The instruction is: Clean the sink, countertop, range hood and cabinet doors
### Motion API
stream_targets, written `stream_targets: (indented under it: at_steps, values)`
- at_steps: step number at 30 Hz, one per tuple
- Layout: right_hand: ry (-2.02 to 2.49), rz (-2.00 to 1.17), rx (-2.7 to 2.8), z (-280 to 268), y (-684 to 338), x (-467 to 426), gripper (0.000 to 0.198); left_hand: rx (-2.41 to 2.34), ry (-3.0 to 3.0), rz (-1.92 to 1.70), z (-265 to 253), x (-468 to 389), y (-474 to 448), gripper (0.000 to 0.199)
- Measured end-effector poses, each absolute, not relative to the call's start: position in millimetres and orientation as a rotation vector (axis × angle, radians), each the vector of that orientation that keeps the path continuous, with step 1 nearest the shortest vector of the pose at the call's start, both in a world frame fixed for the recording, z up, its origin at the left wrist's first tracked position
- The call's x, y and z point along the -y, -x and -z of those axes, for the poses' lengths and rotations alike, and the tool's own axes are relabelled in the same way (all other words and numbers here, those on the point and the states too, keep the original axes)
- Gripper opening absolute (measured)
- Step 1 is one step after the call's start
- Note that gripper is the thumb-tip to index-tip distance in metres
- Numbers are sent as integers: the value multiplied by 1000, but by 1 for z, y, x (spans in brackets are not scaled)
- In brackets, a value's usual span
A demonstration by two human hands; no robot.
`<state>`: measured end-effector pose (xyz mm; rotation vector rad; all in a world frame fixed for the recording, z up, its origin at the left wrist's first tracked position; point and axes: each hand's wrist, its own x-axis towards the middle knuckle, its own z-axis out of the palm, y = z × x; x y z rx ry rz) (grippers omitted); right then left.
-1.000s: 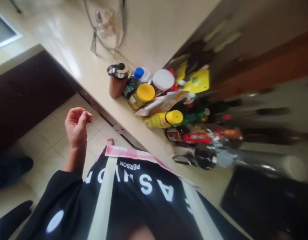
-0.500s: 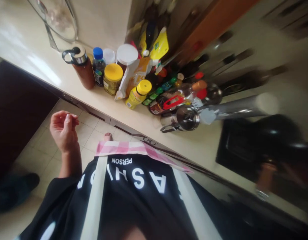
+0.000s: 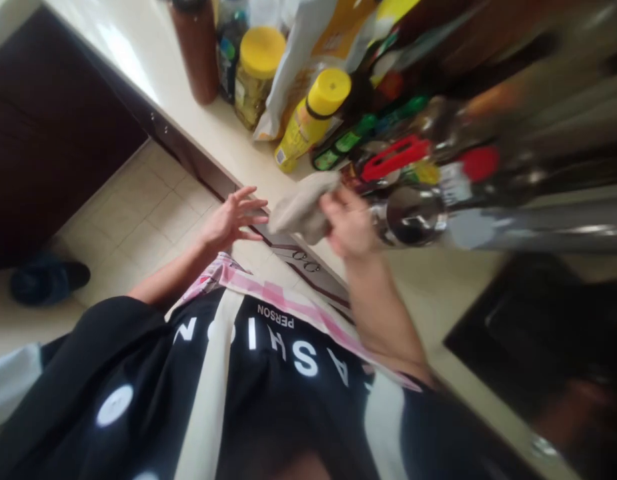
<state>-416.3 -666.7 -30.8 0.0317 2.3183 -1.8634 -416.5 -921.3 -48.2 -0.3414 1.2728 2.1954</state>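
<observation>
My right hand (image 3: 352,223) grips a greyish-beige cloth (image 3: 304,208), bunched up above the front edge of the counter. Fingers spread, my left hand (image 3: 238,217) holds nothing and hovers just left of the cloth, with a small gap between them. Behind the cloth stands a yellow bottle with a yellow cap (image 3: 313,120). A metal pitcher (image 3: 413,217) is right beside my right hand, blurred and partly hidden by it.
Along the counter (image 3: 233,150) stand a brown flask (image 3: 195,53), a yellow-lidded jar (image 3: 258,77), a white and orange bag (image 3: 308,57) and a green bottle (image 3: 345,147). A dark stove (image 3: 508,333) lies to the right. Cabinet handles (image 3: 305,261) jut out below.
My right hand has come into view with the cloth. My left hand has moved right towards it and its fingers have spread. The view has shifted closer to the counter.
</observation>
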Motion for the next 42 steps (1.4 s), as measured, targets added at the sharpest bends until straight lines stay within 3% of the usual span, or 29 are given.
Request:
stream_targets:
  at_steps: [5,9,12,15,19,23,30,33,38,42]
  values:
    - [236,1553,-2084,103,371,736,58,-1173,699,-2187,99,909,327,45]
    - [-137,1534,-1567,155,335,761,61,-1441,718,-1801,137,946,284,40]
    - [-221,1366,-1821,168,344,760,50,-1617,831,-1698,158,983,272,35]
    - [239,905,-2453,164,391,760,36,-1663,1003,-1786,172,1012,264,29]
    - [965,108,-2572,172,473,764,59,-1589,1150,-1935,187,1033,238,24]
    - [1236,-357,-2344,213,506,761,73,-1554,1296,-1996,206,1043,192,22]
    - [947,-366,-2152,267,432,696,69,-1518,1797,-2004,210,1055,109,25]
    - [938,-402,-2068,275,420,682,56,-1473,1984,-1983,206,1042,80,26]
    - [1033,-510,-2019,316,458,705,62,-1352,2189,-1929,207,983,50,24]
    - [1051,-787,-1821,341,421,677,61,-1297,2261,-1928,207,920,33,27]
